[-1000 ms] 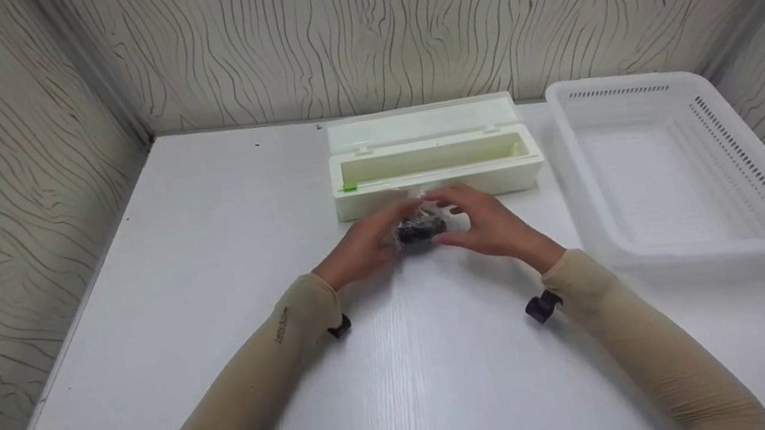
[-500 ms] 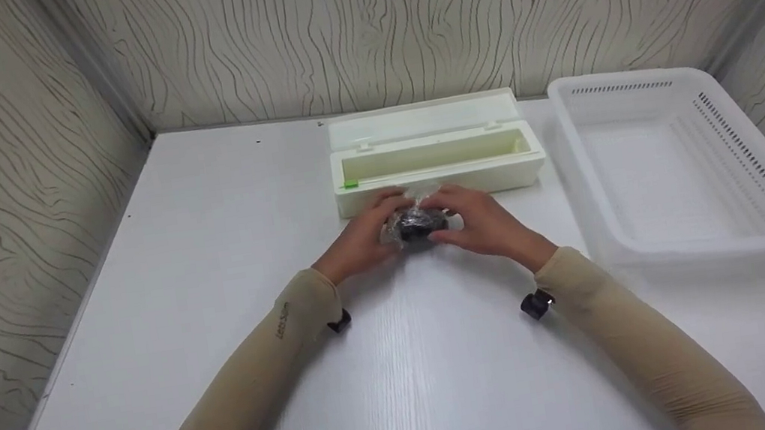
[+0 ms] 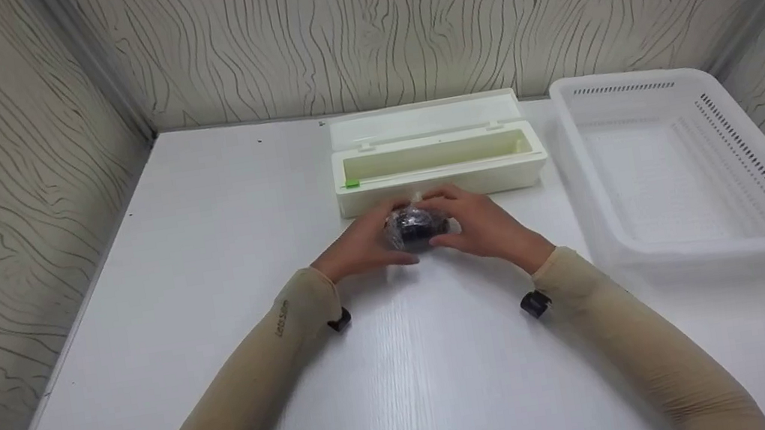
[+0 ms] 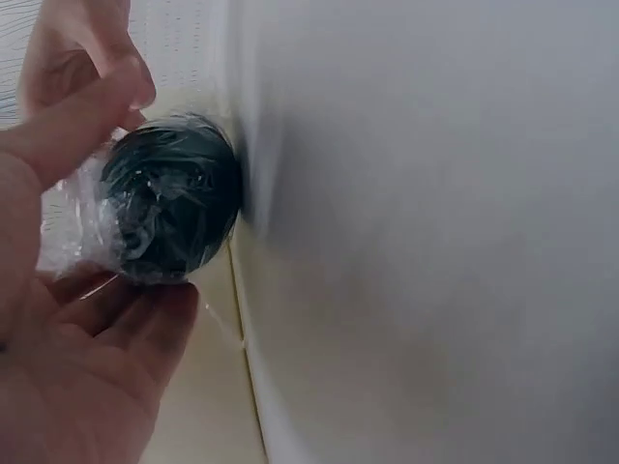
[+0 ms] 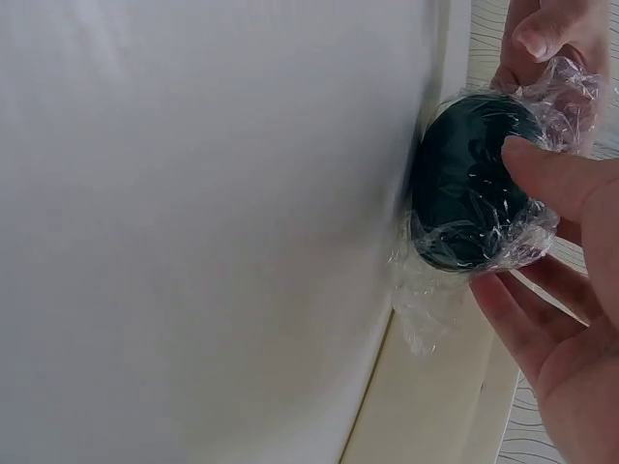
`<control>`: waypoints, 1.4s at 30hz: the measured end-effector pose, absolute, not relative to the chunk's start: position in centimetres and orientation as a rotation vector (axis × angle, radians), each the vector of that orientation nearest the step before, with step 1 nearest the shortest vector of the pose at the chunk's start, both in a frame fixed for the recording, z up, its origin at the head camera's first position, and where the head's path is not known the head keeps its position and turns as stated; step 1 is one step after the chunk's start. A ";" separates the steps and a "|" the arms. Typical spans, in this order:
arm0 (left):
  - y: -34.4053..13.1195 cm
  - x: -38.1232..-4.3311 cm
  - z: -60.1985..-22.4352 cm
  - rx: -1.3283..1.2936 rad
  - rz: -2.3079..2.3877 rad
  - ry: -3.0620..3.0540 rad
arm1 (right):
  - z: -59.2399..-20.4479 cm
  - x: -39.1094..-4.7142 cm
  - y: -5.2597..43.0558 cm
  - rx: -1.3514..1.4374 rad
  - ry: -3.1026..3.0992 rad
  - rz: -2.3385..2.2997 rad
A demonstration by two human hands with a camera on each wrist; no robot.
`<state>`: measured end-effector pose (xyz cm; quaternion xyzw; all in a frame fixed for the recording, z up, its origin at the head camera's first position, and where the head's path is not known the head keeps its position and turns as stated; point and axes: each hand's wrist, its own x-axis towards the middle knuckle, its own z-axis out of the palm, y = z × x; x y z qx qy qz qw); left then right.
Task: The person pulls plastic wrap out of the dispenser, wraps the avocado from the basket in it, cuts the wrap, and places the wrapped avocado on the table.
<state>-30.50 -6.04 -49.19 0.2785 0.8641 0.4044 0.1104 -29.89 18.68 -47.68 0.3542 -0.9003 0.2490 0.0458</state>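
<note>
A dark green, rounded object [image 3: 413, 229] wrapped in crinkled cling film rests on the white table between both hands. My left hand [image 3: 357, 247] curls its fingers round the object's left and far side, its thumb standing away in front. From the right, my right hand [image 3: 487, 228] holds it, with the thumb on its near face and the fingers on the film behind. In the right wrist view, loose cling film [image 5: 571, 106] bunches beside the dark green object [image 5: 469, 184]. The left wrist view shows the fingertips [image 4: 174, 309] under the wrapped object [image 4: 174, 198]. Its underside is hidden.
Just behind the hands stands a long cream cling film box [image 3: 443, 187], lid [image 3: 425, 119] raised, with a green slider [image 3: 352, 184] on its front rim. A white perforated plastic basket [image 3: 732, 246] stands at the right. Patterned walls [image 3: 325, 34] enclose the table [image 3: 216, 217].
The film has been drawn closer round the dark object. My right hand has closed in on it from slightly apart, and my left thumb has swung out toward the front.
</note>
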 end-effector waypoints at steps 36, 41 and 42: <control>-5.6 -30.4 -49.3 0.632 1.333 2.603 | -47.1 -30.6 19.1 0.854 -3.029 0.933; -5.4 -30.2 -49.1 0.595 1.417 2.586 | -47.0 -30.5 20.0 0.822 -3.061 1.062; -5.4 -30.1 -49.1 0.606 1.423 2.577 | -47.0 -30.5 20.1 0.822 -3.058 1.071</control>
